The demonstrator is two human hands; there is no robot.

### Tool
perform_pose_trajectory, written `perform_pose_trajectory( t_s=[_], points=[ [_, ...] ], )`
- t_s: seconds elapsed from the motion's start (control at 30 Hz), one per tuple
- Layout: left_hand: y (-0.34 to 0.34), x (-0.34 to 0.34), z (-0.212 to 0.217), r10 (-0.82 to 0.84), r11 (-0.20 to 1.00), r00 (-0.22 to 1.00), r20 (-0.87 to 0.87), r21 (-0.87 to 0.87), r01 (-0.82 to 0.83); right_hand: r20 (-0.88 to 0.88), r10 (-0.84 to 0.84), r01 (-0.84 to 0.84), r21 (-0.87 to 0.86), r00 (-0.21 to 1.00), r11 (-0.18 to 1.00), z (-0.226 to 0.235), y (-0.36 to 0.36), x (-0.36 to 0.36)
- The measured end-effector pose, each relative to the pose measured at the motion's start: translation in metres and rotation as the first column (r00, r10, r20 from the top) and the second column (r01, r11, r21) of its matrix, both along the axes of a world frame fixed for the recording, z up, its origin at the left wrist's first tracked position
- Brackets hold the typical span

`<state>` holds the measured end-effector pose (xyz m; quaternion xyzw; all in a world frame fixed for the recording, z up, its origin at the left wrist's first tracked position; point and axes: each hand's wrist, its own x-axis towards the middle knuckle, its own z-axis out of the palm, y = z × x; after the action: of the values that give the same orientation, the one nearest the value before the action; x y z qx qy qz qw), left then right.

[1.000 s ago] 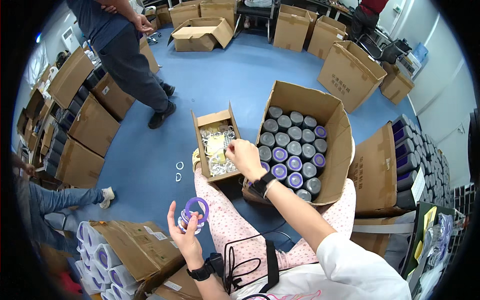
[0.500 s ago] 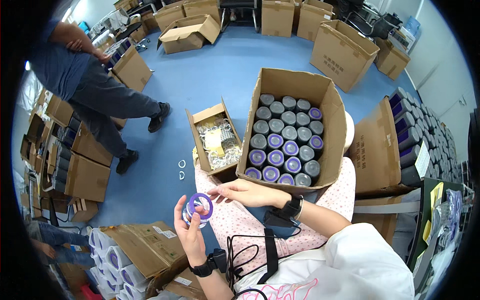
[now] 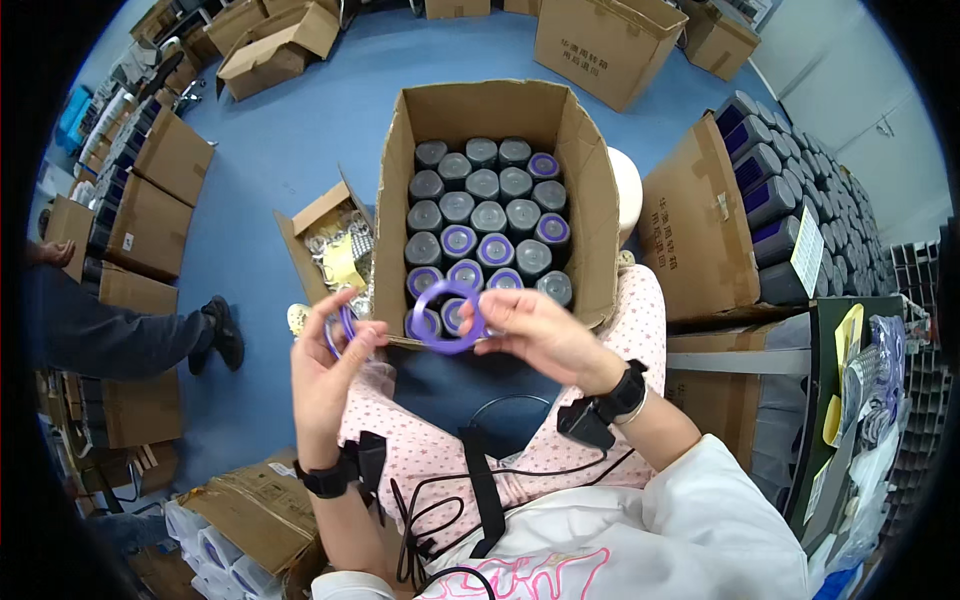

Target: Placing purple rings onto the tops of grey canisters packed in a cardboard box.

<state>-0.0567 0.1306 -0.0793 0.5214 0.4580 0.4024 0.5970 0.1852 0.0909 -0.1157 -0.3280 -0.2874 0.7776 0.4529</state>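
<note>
the person sits with a large open cardboard box [image 3: 590, 180] on the blue floor [image 3: 300, 130] in front of their knees. the box is packed with upright dark grey cans [image 3: 490, 215]; several of them, mostly in the rows nearest the person, carry purple rings on their tops, the others show plain grey lids.

the right hand [image 3: 535, 330] holds a purple ring [image 3: 448, 316] over the near edge of the box, just above the front row of cans. its grip is clamped on the ring's right side, thumb and fingertips pinching the rim, and the ring is tilted so its open middle faces up toward the camera.

the left hand [image 3: 325, 365] is raised beside it, to the left of the box's near corner. its grip is closed on a second purple ring [image 3: 343, 328], of which only a curved part shows between thumb and fingers. the two hands are near each other but not touching, and the two rings stay apart.

each wrist wears a black band, and black cables run across the pink dotted trousers [image 3: 440, 455] on the lap.

left of the big box stands a small open carton [image 3: 330, 250] with pale and yellow packets inside. more cardboard boxes ring the floor, and at the left edge another person's leg and dark shoe [image 3: 225, 335] stand on the blue floor
</note>
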Motion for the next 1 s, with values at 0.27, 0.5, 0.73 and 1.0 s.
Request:
perform_pose_trajectory(
  t_s=[0.27, 0.5, 0.73, 1.0],
  points=[
    [0.129, -0.037, -0.100, 0.246, 0.954, 0.852, 0.462, 0.039, -0.296, 0.762, -0.433, 0.273, 0.339, 0.481, 0.900, -0.074, 0.123, 0.102],
    [0.168, -0.042, -0.200, 0.546, 0.836, 0.746, 0.382, -0.188, -0.516, 0.888, -0.399, -0.371, 0.299, -0.228, 0.879, -0.205, 0.125, 0.117],
    [0.193, -0.045, -0.232, 0.640, 0.769, 0.674, 0.370, -0.323, -0.552, 0.884, -0.414, -0.448, 0.285, -0.220, 0.847, -0.246, 0.104, 0.112],
    [0.191, -0.048, -0.238, 0.703, 0.705, 0.642, 0.305, -0.418, -0.573, 0.887, -0.371, -0.516, 0.190, -0.274, 0.835, -0.257, 0.100, 0.106]
  ],
)
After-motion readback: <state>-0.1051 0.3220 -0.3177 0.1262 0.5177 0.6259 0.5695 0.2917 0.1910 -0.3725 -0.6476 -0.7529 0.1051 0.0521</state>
